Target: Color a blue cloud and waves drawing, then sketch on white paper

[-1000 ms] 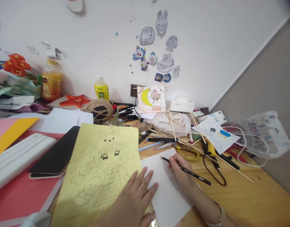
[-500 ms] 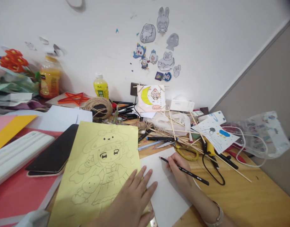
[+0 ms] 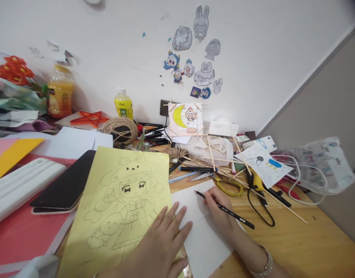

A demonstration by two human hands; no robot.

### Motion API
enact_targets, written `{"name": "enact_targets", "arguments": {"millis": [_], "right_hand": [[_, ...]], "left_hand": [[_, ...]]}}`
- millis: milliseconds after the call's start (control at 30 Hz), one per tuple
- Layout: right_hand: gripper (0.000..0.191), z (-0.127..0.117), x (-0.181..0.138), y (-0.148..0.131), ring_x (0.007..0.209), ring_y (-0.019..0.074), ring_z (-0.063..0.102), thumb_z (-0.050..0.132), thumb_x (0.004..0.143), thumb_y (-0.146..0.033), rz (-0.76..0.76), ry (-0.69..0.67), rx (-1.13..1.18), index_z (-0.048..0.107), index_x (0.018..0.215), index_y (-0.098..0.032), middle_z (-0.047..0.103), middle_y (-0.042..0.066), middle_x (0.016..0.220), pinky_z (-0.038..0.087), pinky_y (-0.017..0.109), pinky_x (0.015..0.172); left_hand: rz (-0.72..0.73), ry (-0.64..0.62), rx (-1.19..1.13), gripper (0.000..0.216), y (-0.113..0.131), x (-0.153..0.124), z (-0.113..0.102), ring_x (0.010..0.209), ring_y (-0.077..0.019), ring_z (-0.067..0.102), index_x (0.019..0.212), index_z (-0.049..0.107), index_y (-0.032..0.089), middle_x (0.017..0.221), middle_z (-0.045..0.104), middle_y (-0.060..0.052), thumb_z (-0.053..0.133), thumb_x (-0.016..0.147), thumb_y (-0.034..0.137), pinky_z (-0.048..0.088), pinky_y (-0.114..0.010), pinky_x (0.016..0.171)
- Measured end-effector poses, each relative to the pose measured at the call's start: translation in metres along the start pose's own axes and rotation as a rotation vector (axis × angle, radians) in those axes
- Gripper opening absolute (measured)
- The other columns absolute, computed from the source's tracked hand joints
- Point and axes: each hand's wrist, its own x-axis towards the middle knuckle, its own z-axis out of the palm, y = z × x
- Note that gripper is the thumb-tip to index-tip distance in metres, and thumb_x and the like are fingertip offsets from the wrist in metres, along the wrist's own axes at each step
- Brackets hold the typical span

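My left hand point(image 3: 161, 241) lies flat with fingers spread on the lower right corner of a yellow sheet point(image 3: 119, 208) that bears a pencil drawing of a cartoon girl. Its fingertips reach the edge of a white sheet point(image 3: 202, 235) beside the yellow one. My right hand point(image 3: 220, 212) rests on the white sheet and grips a black pencil point(image 3: 223, 209), tip pointing up and left onto the paper. A bracelet sits on my right wrist.
A black tablet point(image 3: 66, 183), a white case point(image 3: 19, 185) and pink and orange paper point(image 3: 24, 235) lie at left. Behind the sheets are a twine roll point(image 3: 121, 130), pens, wooden sticks point(image 3: 220, 160), yellow-handled scissors point(image 3: 229, 187), small drawings point(image 3: 266, 162), bottles point(image 3: 124, 107) and a plastic bag point(image 3: 325, 164).
The view has shifted slightly. Both hands stay in place, and the pencil tip has edged a little to the left on the white sheet.
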Motion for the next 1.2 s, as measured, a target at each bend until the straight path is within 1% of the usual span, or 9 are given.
{"name": "enact_targets", "arguments": {"millis": [67,233,300,433,633,800,967,1100,1200], "right_hand": [[0.032,0.0,0.0,0.001,0.057,0.0145,0.047,0.042,0.091,-0.036,-0.017,-0.017,-0.001,0.049,0.062,-0.022,0.05,-0.003,0.056,0.035,0.026,0.054],[0.03,-0.002,0.0,-0.002,0.061,0.0145,0.051,0.043,0.091,-0.037,-0.057,-0.168,0.012,0.054,0.068,-0.021,0.055,-0.002,0.064,0.037,0.025,0.057],[0.03,-0.002,-0.001,-0.002,0.061,0.0146,0.051,0.043,0.091,-0.037,-0.046,-0.163,0.002,0.054,0.068,-0.022,0.056,-0.002,0.064,0.037,0.025,0.057],[0.032,-0.001,0.0,-0.002,0.06,0.0151,0.05,0.041,0.092,-0.037,-0.001,-0.068,-0.017,0.05,0.064,-0.022,0.054,-0.002,0.06,0.037,0.026,0.057],[0.028,-0.005,0.0,-0.01,0.063,0.0148,0.052,0.043,0.09,-0.035,-0.038,-0.197,0.019,0.053,0.068,-0.022,0.058,-0.002,0.065,0.038,0.025,0.058],[0.028,-0.004,0.0,-0.009,0.06,0.0145,0.051,0.043,0.089,-0.032,0.008,-0.138,0.017,0.052,0.065,-0.021,0.055,-0.002,0.059,0.037,0.025,0.056],[0.025,-0.004,0.003,-0.005,0.063,0.0147,0.053,0.045,0.088,-0.031,-0.002,-0.203,0.059,0.055,0.067,-0.021,0.058,-0.002,0.063,0.038,0.026,0.059],[0.027,-0.004,0.004,-0.004,0.061,0.0147,0.052,0.045,0.088,-0.029,0.0,-0.162,0.102,0.053,0.063,-0.022,0.056,-0.003,0.06,0.038,0.026,0.058],[0.026,-0.004,0.005,-0.002,0.062,0.0147,0.052,0.046,0.088,-0.029,-0.011,-0.18,0.093,0.055,0.065,-0.022,0.058,-0.002,0.062,0.038,0.026,0.058]], "left_hand": [[-0.007,-0.024,0.004,0.067,0.002,0.001,-0.005,0.138,-0.0394,0.021,0.142,0.038,0.019,0.152,0.025,-0.016,0.064,0.081,0.028,0.029,-0.058,0.106],[-0.017,-0.04,0.001,0.067,0.004,0.002,-0.013,0.137,-0.0401,0.023,0.142,0.039,0.019,0.152,0.026,-0.016,0.065,0.081,0.028,0.03,-0.058,0.105],[-0.02,-0.047,0.003,0.066,0.004,0.002,-0.014,0.137,-0.04,0.023,0.142,0.039,0.019,0.152,0.026,-0.016,0.064,0.081,0.028,0.03,-0.058,0.105],[-0.028,-0.079,0.015,0.066,0.006,0.004,-0.016,0.137,-0.0401,0.023,0.142,0.04,0.019,0.151,0.028,-0.017,0.064,0.081,0.027,0.031,-0.058,0.105],[-0.034,-0.103,0.013,0.066,0.007,0.005,-0.018,0.137,-0.0406,0.022,0.141,0.042,0.018,0.15,0.027,-0.018,0.065,0.081,0.026,0.032,-0.06,0.103],[-0.028,-0.114,0.026,0.066,0.006,0.005,-0.019,0.136,-0.0411,0.023,0.142,0.041,0.018,0.15,0.028,-0.019,0.065,0.082,0.029,0.033,-0.061,0.102],[-0.024,-0.116,0.042,0.064,0.007,0.006,-0.019,0.136,-0.0409,0.023,0.143,0.04,0.018,0.15,0.027,-0.018,0.063,0.084,0.031,0.034,-0.061,0.102],[-0.03,-0.131,0.057,0.064,0.007,0.007,-0.02,0.136,-0.0405,0.023,0.142,0.04,0.019,0.15,0.027,-0.018,0.063,0.084,0.031,0.034,-0.06,0.103],[-0.03,-0.134,0.056,0.065,0.007,0.007,-0.021,0.137,-0.0402,0.022,0.143,0.04,0.019,0.151,0.027,-0.018,0.064,0.084,0.031,0.034,-0.06,0.103]]}}
